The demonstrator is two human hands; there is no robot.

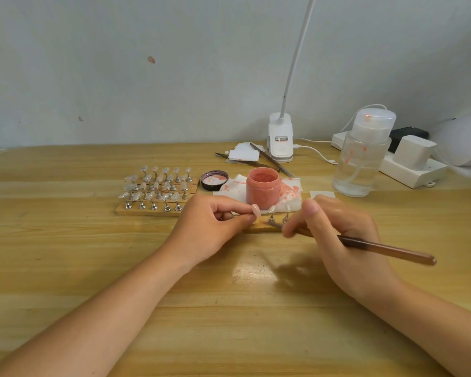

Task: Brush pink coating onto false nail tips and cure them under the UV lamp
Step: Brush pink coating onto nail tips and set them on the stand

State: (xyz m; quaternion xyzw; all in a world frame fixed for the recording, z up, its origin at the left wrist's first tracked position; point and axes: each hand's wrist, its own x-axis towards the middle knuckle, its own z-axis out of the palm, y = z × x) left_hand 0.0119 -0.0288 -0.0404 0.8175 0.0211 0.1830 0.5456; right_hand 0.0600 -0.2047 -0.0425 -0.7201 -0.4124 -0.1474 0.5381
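My left hand (pixel 215 227) pinches a pale pink false nail tip (pixel 256 210) just in front of the open pink jar (pixel 262 188). My right hand (pixel 337 235) grips a brown brush (pixel 386 250), its blurred bristle end pointing left toward the tip. Below the tip, two more tips on metal stands (pixel 279 214) sit on a wooden strip that my hands partly hide. Several clear tips on stands (pixel 158 187) fill wooden racks to the left. The white UV lamp (pixel 462 140) shows at the right edge.
The jar's black lid (pixel 214 180) lies on stained white paper (pixel 291 189). Tweezers (pixel 269 159), a clip lamp base (pixel 280 140), a clear pump bottle (pixel 360 156) and a white power strip (pixel 411 170) stand at the back right. Bare wooden table (pixel 65 254) lies near me.
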